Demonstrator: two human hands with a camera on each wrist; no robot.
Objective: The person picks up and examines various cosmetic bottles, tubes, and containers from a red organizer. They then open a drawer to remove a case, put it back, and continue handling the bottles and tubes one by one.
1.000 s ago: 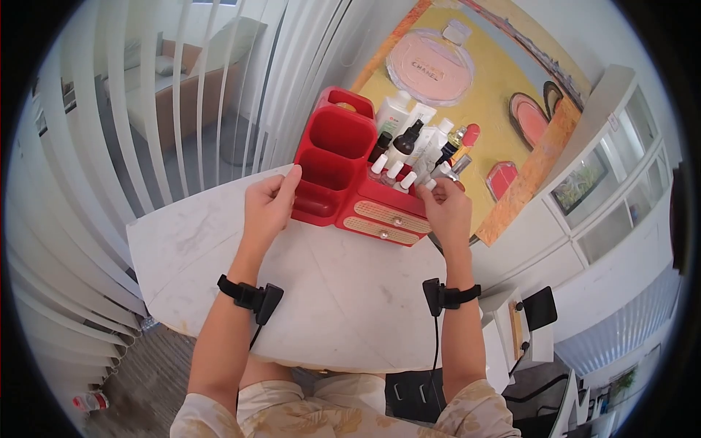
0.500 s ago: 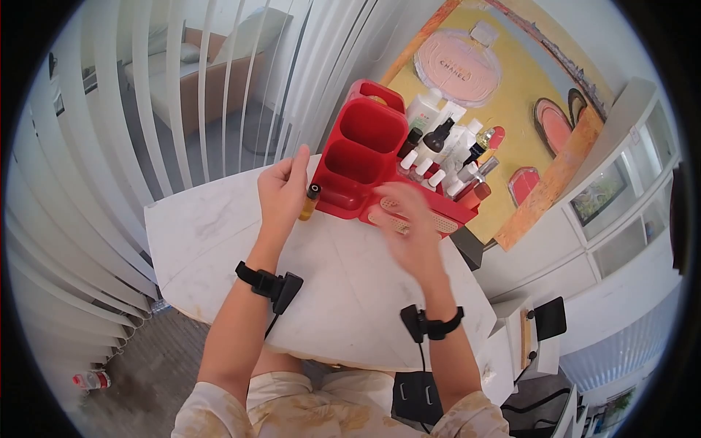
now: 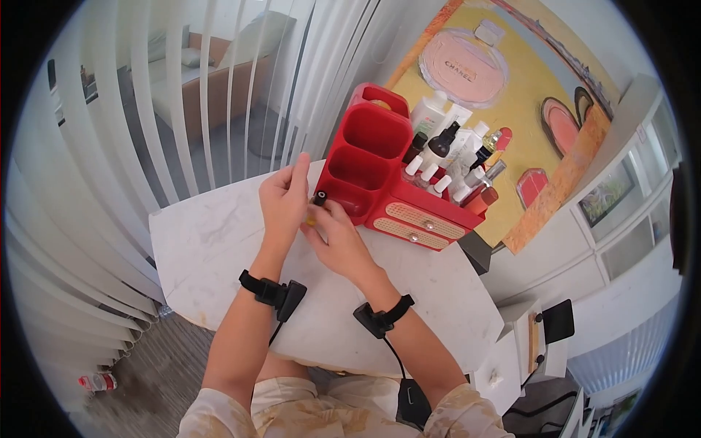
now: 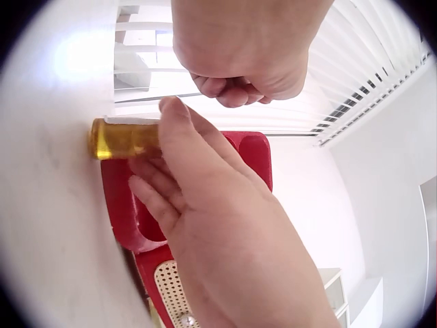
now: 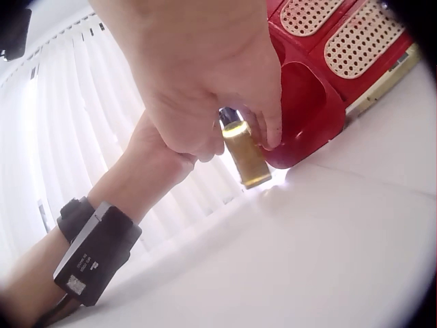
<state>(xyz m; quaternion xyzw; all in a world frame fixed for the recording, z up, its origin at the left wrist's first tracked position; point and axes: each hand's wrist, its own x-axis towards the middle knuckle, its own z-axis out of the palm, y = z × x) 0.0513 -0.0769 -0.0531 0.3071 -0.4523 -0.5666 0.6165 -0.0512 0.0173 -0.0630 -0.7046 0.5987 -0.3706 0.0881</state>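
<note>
A small bottle of yellow liquid with a black cap point(image 3: 320, 196) stands at the front left of the red organizer point(image 3: 374, 201). My right hand point(image 3: 338, 239) pinches it between thumb and fingers. In the right wrist view the bottle point(image 5: 247, 158) is upright, slightly tilted, its base right at the white tabletop. A pale label strip shows along its side in the left wrist view. Just left of the bottle is my left hand point(image 3: 283, 204), thumb up along it. Its fingers point(image 4: 229, 92) are curled in, with nothing visible in them.
Bottles, tubes and white-capped nail polishes point(image 3: 440, 186) crowd the organizer's right section, above two woven-front drawers point(image 3: 416, 226). Round compartments point(image 3: 358, 166) line its left side. A painting point(image 3: 460, 66) leans behind. Vertical blinds point(image 3: 241, 95) border the white table point(image 3: 212, 226) on the left.
My right hand has left the polishes, crossed to the left and taken hold of the yellow bottle beside my left hand. The left hand has shifted slightly from the organizer's edge.
</note>
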